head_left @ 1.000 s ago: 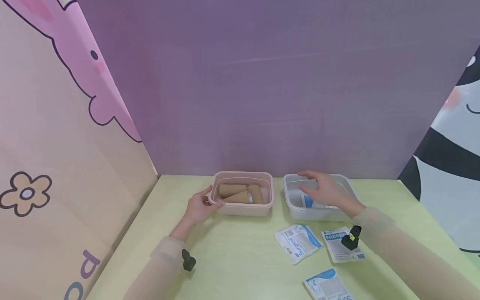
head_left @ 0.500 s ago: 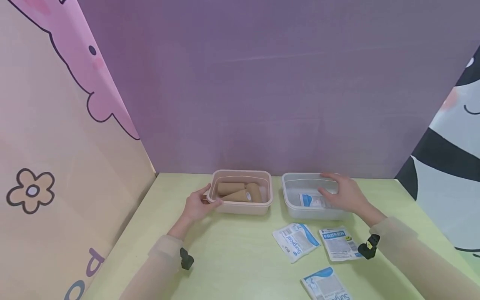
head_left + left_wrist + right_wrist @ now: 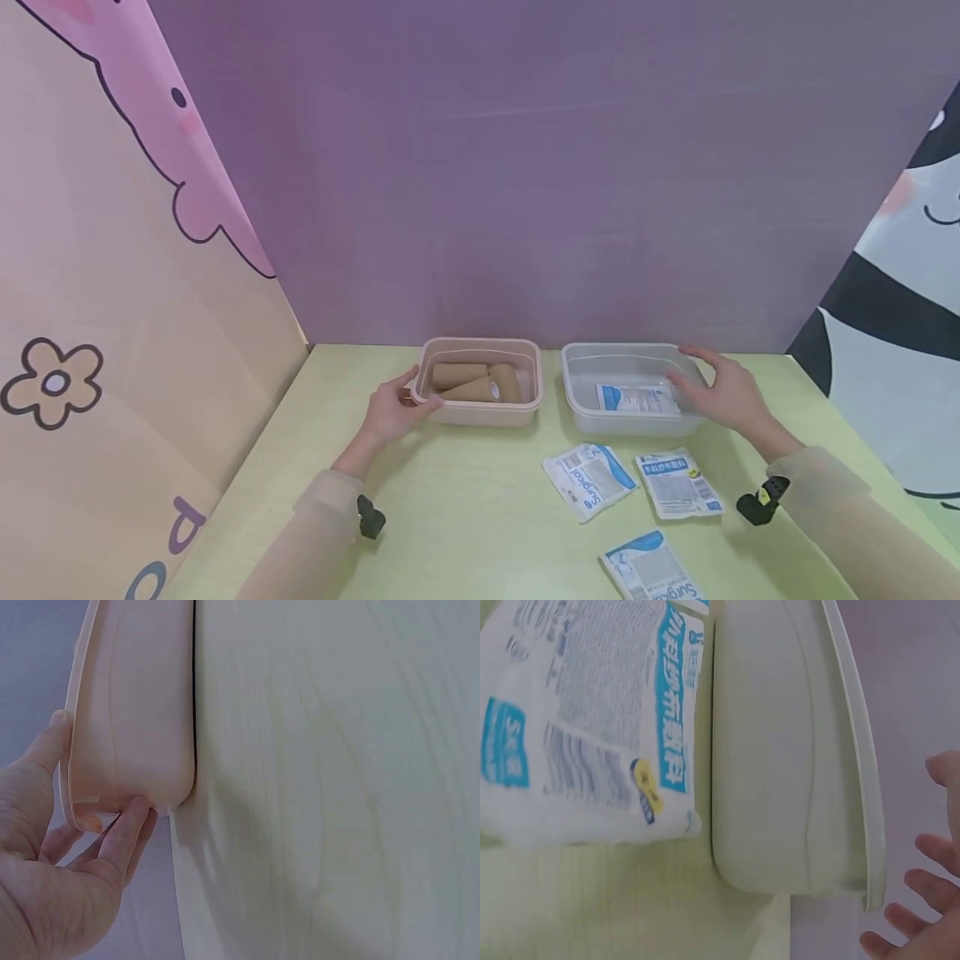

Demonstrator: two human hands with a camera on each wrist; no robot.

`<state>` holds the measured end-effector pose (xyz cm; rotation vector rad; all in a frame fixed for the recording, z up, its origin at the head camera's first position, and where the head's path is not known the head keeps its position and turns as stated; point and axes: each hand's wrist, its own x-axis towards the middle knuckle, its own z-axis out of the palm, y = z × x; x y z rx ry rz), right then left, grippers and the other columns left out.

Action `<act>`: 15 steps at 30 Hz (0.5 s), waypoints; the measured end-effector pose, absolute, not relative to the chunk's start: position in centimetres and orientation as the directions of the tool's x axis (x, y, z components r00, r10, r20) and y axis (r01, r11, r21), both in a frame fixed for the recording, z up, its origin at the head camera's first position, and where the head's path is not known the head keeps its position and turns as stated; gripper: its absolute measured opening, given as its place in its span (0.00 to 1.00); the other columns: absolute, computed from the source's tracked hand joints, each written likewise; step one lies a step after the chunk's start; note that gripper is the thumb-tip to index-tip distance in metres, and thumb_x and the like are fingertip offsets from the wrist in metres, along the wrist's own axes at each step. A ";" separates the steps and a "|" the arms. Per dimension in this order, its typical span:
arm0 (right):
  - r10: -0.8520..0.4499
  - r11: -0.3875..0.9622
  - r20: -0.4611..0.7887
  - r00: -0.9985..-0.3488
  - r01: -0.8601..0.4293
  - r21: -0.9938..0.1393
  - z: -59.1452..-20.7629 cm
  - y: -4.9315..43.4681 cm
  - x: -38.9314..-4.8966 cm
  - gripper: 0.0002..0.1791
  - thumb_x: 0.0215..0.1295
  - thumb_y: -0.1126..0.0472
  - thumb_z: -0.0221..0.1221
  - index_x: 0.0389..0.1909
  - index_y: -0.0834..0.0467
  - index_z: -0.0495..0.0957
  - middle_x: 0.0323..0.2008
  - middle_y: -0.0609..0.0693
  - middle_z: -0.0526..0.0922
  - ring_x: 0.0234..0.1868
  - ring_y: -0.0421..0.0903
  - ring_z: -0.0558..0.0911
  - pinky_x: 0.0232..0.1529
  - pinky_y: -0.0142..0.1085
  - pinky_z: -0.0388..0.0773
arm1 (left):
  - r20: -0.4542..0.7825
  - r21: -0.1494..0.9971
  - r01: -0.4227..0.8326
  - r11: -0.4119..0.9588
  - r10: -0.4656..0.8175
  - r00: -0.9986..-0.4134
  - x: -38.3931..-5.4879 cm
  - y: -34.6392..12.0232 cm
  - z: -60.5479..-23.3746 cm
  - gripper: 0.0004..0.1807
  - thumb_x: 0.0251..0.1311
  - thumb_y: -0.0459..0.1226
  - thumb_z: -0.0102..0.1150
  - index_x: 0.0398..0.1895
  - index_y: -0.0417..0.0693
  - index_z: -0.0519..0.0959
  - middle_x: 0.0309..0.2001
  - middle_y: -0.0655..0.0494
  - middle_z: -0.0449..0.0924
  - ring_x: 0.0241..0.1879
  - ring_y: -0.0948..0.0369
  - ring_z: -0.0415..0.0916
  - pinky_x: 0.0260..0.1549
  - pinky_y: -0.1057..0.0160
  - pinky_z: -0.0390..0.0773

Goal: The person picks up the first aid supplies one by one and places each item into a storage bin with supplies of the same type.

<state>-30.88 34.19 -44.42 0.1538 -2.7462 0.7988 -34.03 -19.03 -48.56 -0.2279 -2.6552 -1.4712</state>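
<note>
L hand pinching pink box L end; R hand spread nr wht box

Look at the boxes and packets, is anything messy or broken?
Nothing looks broken, just a bit messy: three packets lie scattered at different angles on the table, while a similar packet sits inside the white box.

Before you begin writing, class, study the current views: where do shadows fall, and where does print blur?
Head view: soft, dim shadows on the table, including one near the left hand; left wrist view: a broad, soft-edged shadow spreading across the table beside that hand; right wrist view: small print on the white packet too blurred to read, its large lettering clearer.
</note>
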 end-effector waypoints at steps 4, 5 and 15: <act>0.007 0.826 0.255 -0.967 -0.138 -0.546 -45.2 35.2 -30.7 0.42 0.78 0.38 0.57 0.78 0.65 0.65 0.74 0.76 0.67 0.71 0.79 0.68 0.64 0.76 0.70 | 0.151 0.838 0.168 0.520 0.075 -0.986 -34.1 -18.9 -48.7 0.48 0.59 0.46 0.80 0.80 0.45 0.67 0.46 0.41 0.91 0.44 0.54 0.91 0.41 0.61 0.89; 0.013 0.820 0.243 -0.970 -0.128 -0.557 -45.4 35.4 -30.7 0.42 0.78 0.38 0.57 0.79 0.64 0.64 0.75 0.76 0.66 0.71 0.80 0.68 0.64 0.75 0.70 | 0.148 0.838 0.165 0.520 0.074 -0.986 -34.1 -18.9 -48.6 0.48 0.59 0.46 0.80 0.80 0.46 0.68 0.46 0.41 0.91 0.45 0.53 0.91 0.41 0.60 0.89; 0.038 0.779 0.168 -0.985 -0.076 -0.622 -47.2 36.6 -30.2 0.45 0.81 0.37 0.52 0.83 0.63 0.55 0.78 0.78 0.58 0.70 0.83 0.69 0.61 0.70 0.77 | 0.151 0.836 0.167 0.523 0.073 -0.986 -34.5 -18.9 -49.0 0.47 0.59 0.46 0.79 0.80 0.46 0.68 0.46 0.41 0.91 0.44 0.53 0.91 0.40 0.61 0.89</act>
